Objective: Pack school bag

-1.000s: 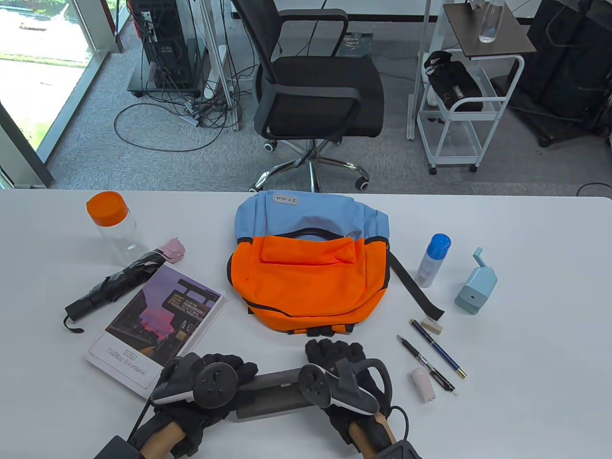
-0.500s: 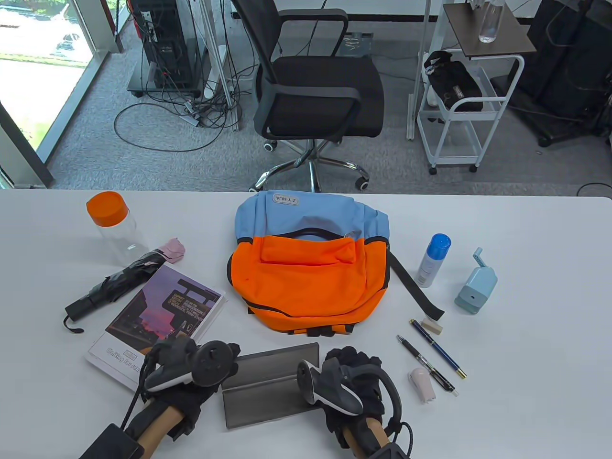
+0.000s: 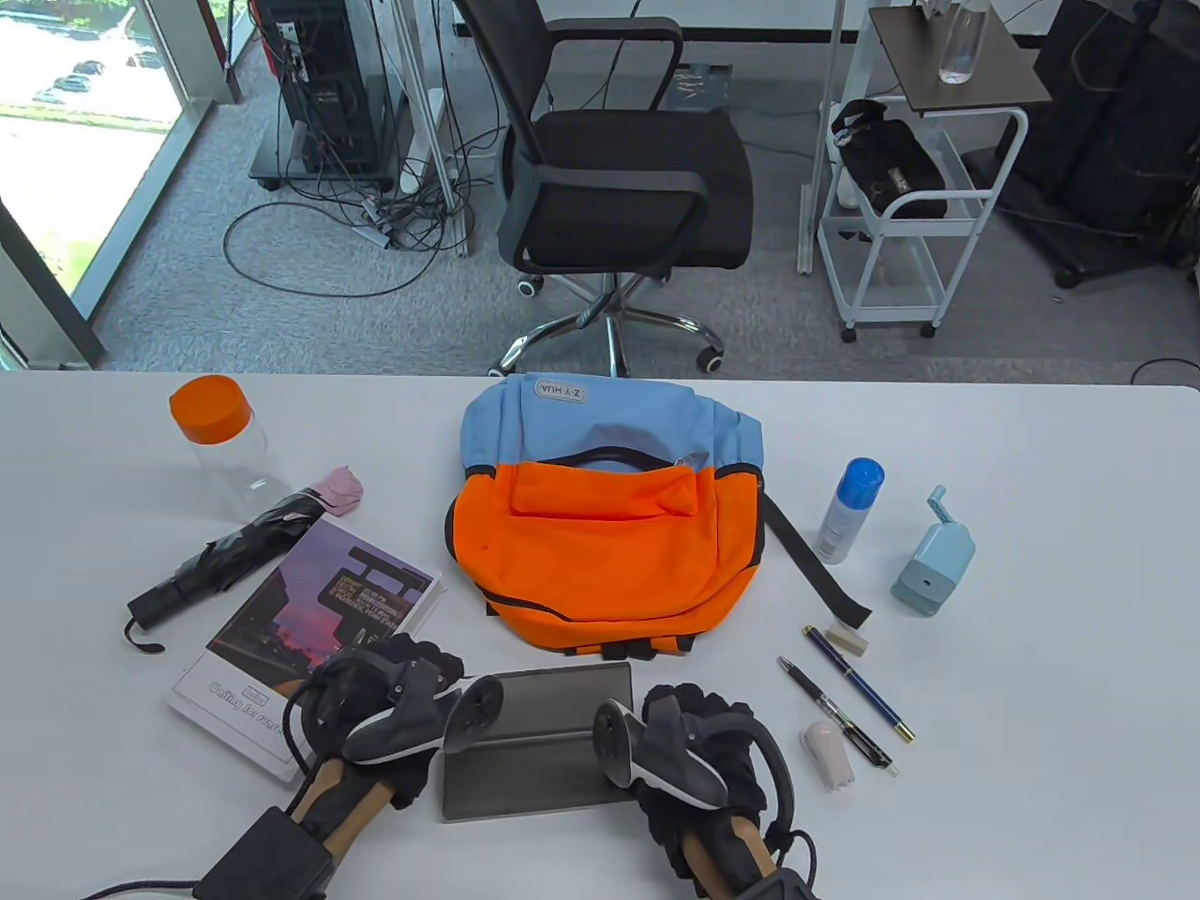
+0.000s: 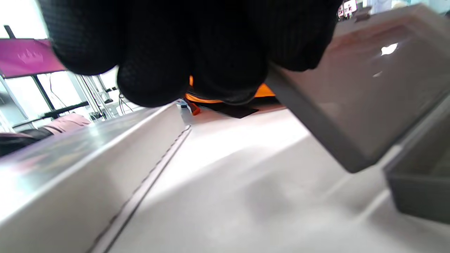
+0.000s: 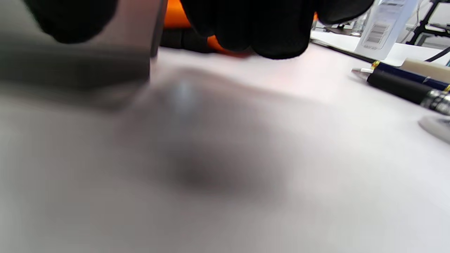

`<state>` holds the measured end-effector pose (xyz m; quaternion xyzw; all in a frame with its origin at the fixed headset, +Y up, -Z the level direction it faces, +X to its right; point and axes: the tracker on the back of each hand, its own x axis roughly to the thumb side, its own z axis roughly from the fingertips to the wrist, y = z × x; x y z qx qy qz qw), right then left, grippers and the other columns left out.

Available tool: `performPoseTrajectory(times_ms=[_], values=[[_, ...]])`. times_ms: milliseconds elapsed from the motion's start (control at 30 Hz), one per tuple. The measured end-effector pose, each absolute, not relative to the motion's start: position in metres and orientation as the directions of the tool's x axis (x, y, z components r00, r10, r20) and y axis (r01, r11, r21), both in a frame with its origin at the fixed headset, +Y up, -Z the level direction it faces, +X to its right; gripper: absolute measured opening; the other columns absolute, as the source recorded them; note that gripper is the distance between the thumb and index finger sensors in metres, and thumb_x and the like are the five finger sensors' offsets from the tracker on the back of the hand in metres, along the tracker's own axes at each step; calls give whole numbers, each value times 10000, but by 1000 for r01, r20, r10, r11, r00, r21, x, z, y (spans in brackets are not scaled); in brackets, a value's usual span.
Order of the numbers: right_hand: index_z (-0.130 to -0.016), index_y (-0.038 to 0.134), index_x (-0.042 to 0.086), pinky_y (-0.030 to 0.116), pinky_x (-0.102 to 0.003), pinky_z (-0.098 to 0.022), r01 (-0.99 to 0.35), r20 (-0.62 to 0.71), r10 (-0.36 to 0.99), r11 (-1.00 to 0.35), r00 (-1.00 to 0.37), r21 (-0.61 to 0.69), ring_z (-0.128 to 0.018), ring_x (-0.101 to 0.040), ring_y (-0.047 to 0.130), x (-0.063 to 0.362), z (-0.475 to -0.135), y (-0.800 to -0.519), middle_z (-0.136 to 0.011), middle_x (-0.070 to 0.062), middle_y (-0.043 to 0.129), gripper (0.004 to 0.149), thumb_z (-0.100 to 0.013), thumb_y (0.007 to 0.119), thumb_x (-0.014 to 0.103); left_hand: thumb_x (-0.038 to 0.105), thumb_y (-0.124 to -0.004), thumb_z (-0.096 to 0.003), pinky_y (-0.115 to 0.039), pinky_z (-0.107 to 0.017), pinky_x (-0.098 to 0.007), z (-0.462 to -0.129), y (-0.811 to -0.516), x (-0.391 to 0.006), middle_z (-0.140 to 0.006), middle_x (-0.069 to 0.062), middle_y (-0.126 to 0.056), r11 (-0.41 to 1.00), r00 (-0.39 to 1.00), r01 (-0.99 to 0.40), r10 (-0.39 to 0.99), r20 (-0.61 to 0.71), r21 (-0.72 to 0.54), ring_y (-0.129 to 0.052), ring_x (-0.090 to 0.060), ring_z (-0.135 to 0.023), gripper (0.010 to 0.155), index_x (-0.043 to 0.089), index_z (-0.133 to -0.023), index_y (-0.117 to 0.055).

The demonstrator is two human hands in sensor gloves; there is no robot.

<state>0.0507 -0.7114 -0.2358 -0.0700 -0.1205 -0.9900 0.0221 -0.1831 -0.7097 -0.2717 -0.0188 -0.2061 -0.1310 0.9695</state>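
An orange and blue backpack (image 3: pixel 600 544) lies flat in the middle of the table, its top away from me. In front of it sits a grey hinged case (image 3: pixel 534 783) with its lid (image 3: pixel 562 698) tilted up. My left hand (image 3: pixel 417 670) holds the lid's left end and my right hand (image 3: pixel 689 708) holds its right end. In the left wrist view the gloved fingers (image 4: pixel 197 70) curl beside the lid (image 4: pixel 369 95). In the right wrist view the lid's edge (image 5: pixel 140 52) sits between thumb and fingers (image 5: pixel 267 31).
Left of the bag lie a book (image 3: pixel 309 619), a folded umbrella (image 3: pixel 234 553) and an orange-capped bottle (image 3: pixel 220 445). To the right are a spray bottle (image 3: pixel 848 511), a sharpener (image 3: pixel 933 567), an eraser (image 3: pixel 848 640), two pens (image 3: pixel 858 682) and a small white object (image 3: pixel 827 753).
The case was shut under both hands a second ago. Both hands moved to its ends and lifted the lid, which now stands steeper. The left hand has rolled onto its side.
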Motion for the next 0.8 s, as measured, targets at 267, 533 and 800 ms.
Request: performPoseTrajectory(times_ms=[267, 533, 800], values=[[-913, 773, 153, 693, -626, -604, -154, -199, 133, -984, -971, 91, -687, -385, 890, 169, -256, -655, -842, -153, 852, 533, -437, 784, 393, 421, -801, -464, -875, -483, -476, -265, -701, -188, -603, 20, -1024, 979, 883, 202, -198, 426, 36, -1000, -275, -587, 515, 144, -866, -967], [-879, 801, 176, 735, -578, -590, 140, -256, -257, -905, -932, 402, -629, -310, 916, 252, -272, -721, -766, -91, 888, 544, -392, 820, 417, 424, -799, -465, -869, -494, -482, -263, -697, -190, -616, 15, -1020, 979, 883, 198, -199, 424, 46, -995, -279, -598, 522, 143, -875, -960], [-777, 860, 111, 779, -544, -547, 214, -154, -283, -910, -947, 356, -486, -255, 922, 249, -277, -740, -593, -98, 924, 479, -372, 865, 366, 423, -798, -465, -868, -494, -485, -263, -697, -191, -615, 14, -1020, 981, 887, 191, -189, 421, 37, -995, -282, -598, 519, 143, -871, -962]])
